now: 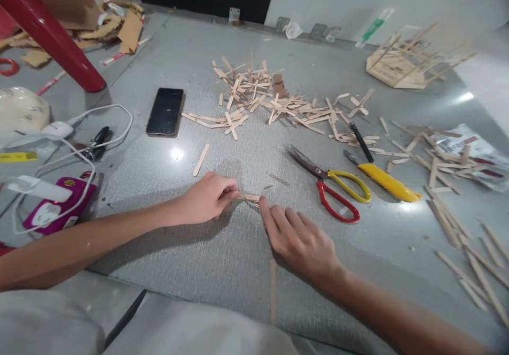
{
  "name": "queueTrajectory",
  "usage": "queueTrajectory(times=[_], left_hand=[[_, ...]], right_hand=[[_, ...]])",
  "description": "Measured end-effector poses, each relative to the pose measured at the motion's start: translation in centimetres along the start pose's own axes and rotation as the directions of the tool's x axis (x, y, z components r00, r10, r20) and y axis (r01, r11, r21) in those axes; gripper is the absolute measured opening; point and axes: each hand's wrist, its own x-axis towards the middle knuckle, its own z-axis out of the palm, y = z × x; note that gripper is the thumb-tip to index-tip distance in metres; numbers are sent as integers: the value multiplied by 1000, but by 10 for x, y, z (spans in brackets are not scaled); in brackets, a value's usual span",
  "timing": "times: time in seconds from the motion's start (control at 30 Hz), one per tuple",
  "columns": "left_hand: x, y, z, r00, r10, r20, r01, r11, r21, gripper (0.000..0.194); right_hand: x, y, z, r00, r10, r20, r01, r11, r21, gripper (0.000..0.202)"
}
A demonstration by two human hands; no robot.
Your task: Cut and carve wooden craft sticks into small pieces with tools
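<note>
**Two hands closed on one short wooden stick**

One short wooden stick (250, 198) is held flat on the grey table (222, 259), near the middle of the scene and close to the near edge. Its left end is pinched between the thumb and the fingers of the left hand (207, 198), which are drawn together on it. Its right end is pressed down by the extended fingers of the right hand (296, 238), which lie close together and flat on the surface; whether the stick is gripped from below there cannot be told.

A single loose stick (201, 159) is found just beyond the left hand. The scissors (332, 185), with one yellow and one red handle, are laid to the right of the held stick, and a yellow utility knife (384, 180) is placed just beyond them to the right. A black pen (361, 141) lies farther off. A heap of sticks (258, 92) is spread over the far middle of the table. A black phone (165, 111) lies face up to the far left of it. A stick frame (401, 63) is set at the far right.
</note>
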Motion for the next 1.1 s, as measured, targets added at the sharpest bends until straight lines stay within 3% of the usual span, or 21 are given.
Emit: queueTrajectory(times=[0.3, 0.7, 1.1], left_hand=[[1, 2, 0, 1000, 25, 9, -26, 999, 47, 35], [3, 8, -2, 999, -31, 18, 30, 999, 46, 32], [1, 2, 1, 998, -60, 4, 60, 997, 50, 31]], right_hand=[[3, -4, -1, 999, -14, 49, 18, 997, -69, 30], [7, -7, -5, 992, -12, 129, 24, 996, -89, 32], [10, -8, -2, 990, 121, 71, -125, 991, 49, 28]])
